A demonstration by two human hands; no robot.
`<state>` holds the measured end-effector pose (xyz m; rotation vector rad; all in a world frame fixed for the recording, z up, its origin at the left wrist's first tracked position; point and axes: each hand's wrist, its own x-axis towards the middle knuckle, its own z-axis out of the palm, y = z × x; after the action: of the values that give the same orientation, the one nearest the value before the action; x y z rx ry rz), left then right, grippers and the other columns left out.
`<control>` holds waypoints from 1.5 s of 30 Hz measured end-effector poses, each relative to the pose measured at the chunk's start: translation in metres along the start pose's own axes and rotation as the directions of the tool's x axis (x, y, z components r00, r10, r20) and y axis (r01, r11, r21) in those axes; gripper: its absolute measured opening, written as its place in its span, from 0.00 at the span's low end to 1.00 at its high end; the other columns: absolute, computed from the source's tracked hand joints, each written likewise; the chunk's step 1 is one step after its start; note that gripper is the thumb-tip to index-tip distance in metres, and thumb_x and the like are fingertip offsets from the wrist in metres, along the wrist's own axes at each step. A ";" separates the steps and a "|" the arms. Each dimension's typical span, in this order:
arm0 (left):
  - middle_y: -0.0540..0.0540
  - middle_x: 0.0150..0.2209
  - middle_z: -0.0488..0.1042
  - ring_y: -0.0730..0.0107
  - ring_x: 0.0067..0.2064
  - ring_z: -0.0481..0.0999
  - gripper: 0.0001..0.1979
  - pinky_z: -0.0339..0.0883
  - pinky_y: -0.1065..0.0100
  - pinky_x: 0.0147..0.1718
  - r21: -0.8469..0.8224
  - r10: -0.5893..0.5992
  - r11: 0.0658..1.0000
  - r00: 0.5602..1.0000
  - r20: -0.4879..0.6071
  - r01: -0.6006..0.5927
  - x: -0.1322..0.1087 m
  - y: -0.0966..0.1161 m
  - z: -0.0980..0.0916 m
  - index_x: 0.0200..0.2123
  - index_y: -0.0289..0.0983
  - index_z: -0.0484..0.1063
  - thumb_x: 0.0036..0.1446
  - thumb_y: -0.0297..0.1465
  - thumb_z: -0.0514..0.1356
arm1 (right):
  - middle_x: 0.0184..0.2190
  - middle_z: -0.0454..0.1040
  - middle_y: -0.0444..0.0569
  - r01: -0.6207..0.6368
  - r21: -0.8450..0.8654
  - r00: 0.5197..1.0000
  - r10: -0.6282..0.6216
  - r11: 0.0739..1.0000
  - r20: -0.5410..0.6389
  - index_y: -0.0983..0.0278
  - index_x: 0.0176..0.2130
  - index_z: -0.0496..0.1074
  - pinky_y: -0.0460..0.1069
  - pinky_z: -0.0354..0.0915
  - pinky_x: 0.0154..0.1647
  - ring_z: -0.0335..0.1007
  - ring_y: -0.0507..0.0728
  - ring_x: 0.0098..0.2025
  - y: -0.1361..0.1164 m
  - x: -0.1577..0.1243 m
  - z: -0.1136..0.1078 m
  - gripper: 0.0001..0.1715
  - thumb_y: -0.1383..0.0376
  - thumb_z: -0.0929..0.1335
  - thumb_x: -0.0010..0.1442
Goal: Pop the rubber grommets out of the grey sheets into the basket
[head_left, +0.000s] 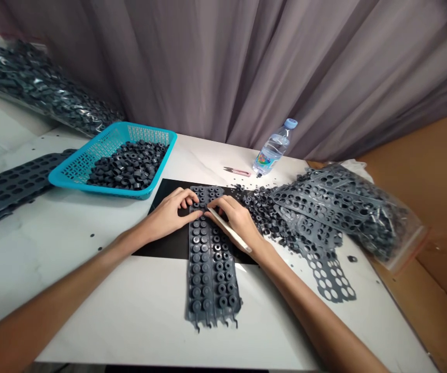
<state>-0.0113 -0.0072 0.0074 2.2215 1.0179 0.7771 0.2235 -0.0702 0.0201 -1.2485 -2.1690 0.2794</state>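
A long dark grey moulded rubber sheet (212, 264) with rows of round, raised parts lies lengthwise before me. Its far half crosses a black mat (169, 246). At the sheet's left edge, my left hand (171, 213) has curled fingers, with thumb and index pressed onto it. My right hand (238, 220) grips a slim white pen-shaped tool (229, 229). The tool's tip is over the sheet, close to my left thumb. What lies right under the fingertips is hidden.
A blue basket (149, 192) of small grey rubber parts stands left, with stacked sheets (17, 184) and a filled bag (48, 93) beyond. Rightward are loose parts (265, 215), punched sheets (328, 277) and another bag (386, 233). Pink-handled snips (238, 171) and a water bottle (274, 147) stand behind.
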 end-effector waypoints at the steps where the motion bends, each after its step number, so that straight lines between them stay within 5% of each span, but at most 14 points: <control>1: 0.49 0.41 0.69 0.65 0.40 0.71 0.11 0.70 0.63 0.43 -0.007 0.004 1.000 1.000 0.004 -0.004 0.001 -0.001 0.002 0.45 0.41 0.73 0.62 0.39 0.66 | 0.44 0.76 0.52 0.006 -0.003 1.000 -0.006 1.000 0.009 0.61 0.48 0.73 0.51 0.70 0.44 0.73 0.58 0.43 -0.001 0.001 0.000 0.18 0.50 0.64 0.75; 18: 0.49 0.42 0.69 0.62 0.43 0.73 0.14 0.70 0.59 0.49 -0.061 0.000 0.998 0.999 0.040 0.002 0.004 -0.011 0.009 0.48 0.43 0.76 0.61 0.40 0.67 | 0.44 0.78 0.53 0.024 -0.119 0.997 -0.015 0.993 0.080 0.60 0.47 0.73 0.55 0.71 0.46 0.71 0.62 0.45 -0.003 0.006 0.000 0.16 0.52 0.64 0.75; 28: 0.49 0.41 0.70 0.62 0.43 0.73 0.15 0.69 0.59 0.48 -0.061 0.000 0.998 0.999 0.037 0.003 0.006 -0.010 0.009 0.48 0.43 0.75 0.60 0.40 0.67 | 0.49 0.76 0.57 0.083 -0.256 0.991 -0.053 0.963 0.122 0.61 0.58 0.72 0.59 0.72 0.53 0.69 0.65 0.52 -0.007 0.007 0.004 0.17 0.58 0.62 0.77; 37: 0.49 0.41 0.71 0.62 0.43 0.74 0.14 0.68 0.59 0.47 -0.038 -0.029 0.999 0.999 0.040 0.031 0.004 -0.005 0.006 0.47 0.43 0.77 0.60 0.41 0.67 | 0.47 0.74 0.57 -0.186 -0.183 0.964 0.143 0.965 -0.223 0.62 0.56 0.71 0.61 0.70 0.53 0.70 0.65 0.49 0.009 0.004 0.007 0.19 0.56 0.59 0.78; 45: 0.47 0.40 0.73 0.63 0.41 0.75 0.11 0.69 0.59 0.46 -0.061 -0.025 0.998 1.000 0.016 0.026 0.007 -0.007 0.008 0.46 0.42 0.79 0.65 0.40 0.62 | 0.42 0.78 0.50 -0.026 0.033 1.000 0.027 0.999 -0.009 0.58 0.48 0.74 0.55 0.70 0.48 0.72 0.60 0.43 0.005 0.001 -0.005 0.13 0.53 0.67 0.74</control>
<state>-0.0052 0.0003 -0.0016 2.1554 1.0000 0.7695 0.2296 -0.0672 0.0227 -1.2589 -2.1325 0.3177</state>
